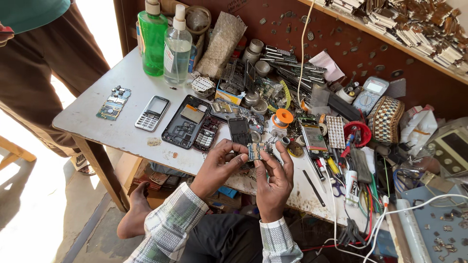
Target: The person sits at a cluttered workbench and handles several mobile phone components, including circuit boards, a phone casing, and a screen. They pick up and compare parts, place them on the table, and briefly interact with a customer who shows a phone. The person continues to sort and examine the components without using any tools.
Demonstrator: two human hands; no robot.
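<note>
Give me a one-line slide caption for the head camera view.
Both hands hold a small circuit board over a cluttered repair table.

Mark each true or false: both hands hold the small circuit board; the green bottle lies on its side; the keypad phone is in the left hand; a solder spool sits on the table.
1. Both hands, left hand and right hand, hold the small green circuit board: true.
2. The green plastic bottle lies on its side: false, it stands upright.
3. The silver keypad phone is in the left hand: false, it lies on the white table.
4. An orange-rimmed solder spool sits on the table: true.
</note>
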